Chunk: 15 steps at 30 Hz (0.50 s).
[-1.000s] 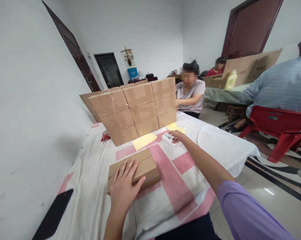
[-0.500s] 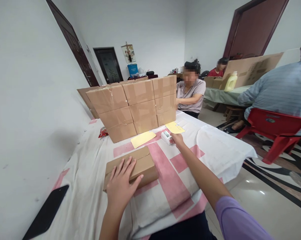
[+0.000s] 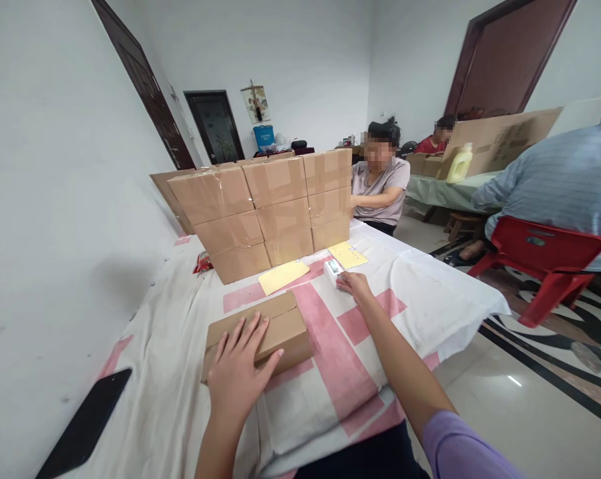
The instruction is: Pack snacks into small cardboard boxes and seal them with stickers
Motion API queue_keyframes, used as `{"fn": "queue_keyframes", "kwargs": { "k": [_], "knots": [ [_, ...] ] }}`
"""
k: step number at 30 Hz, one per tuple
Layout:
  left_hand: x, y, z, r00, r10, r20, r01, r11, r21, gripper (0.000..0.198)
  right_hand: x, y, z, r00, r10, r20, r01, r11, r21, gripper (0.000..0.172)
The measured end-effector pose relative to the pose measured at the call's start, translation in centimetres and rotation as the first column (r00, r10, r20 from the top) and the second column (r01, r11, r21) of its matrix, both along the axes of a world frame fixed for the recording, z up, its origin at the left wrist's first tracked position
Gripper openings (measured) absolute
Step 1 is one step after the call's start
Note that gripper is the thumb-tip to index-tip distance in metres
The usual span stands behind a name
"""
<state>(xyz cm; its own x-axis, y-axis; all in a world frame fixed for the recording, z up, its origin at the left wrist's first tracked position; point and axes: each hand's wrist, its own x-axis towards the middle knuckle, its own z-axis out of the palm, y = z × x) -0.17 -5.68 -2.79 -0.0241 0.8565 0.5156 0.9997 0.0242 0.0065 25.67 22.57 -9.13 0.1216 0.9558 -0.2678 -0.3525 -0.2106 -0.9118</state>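
Observation:
My left hand point(image 3: 240, 372) lies flat on top of a closed brown cardboard box point(image 3: 280, 316), its fingers spread. With my right arm stretched forward, my right hand point(image 3: 356, 285) has its bent fingers at the near right edge of a small white box point(image 3: 333, 271) with a dark print on top. The fingertips are partly hidden, but they seem to pinch that edge. Just behind the white box is a yellow sheet with small marks point(image 3: 349, 254). Another yellow sheet point(image 3: 283, 276) rests between the cardboard box and a stack of cartons.
Stacked taped cartons point(image 3: 280, 206) form a wall at the back of the cloth-covered table point(image 3: 404, 319). A black phone-like slab point(image 3: 88, 422) lies at the left edge, and a red packet point(image 3: 203, 262) beside the stack. A person point(image 3: 383, 189) sits behind; a red chair point(image 3: 540, 253) stands right.
The small white box, tilted up in my right hand before, now sits flatter on the table. My right hand has moved slightly lower. The left hand stays on the cardboard box.

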Motion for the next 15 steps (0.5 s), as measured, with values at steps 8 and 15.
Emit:
{"fn": "queue_keyframes", "kwargs": {
  "k": [8, 15],
  "knots": [
    [0.0, -0.2, -0.1, 1.0, -0.006, -0.023, 0.007, 1.0, 0.02, 0.055, -0.8, -0.6, -0.4, 0.998, -0.011, 0.069, 0.011, 1.0, 0.009, 0.024],
    [0.2, -0.2, 0.0, 0.999, 0.01, -0.042, -0.009, 0.999, 0.033, 0.055, -0.5, -1.3, 0.2, 0.997, 0.034, 0.076, -0.034, 0.999, 0.002, 0.014]
  ]
}}
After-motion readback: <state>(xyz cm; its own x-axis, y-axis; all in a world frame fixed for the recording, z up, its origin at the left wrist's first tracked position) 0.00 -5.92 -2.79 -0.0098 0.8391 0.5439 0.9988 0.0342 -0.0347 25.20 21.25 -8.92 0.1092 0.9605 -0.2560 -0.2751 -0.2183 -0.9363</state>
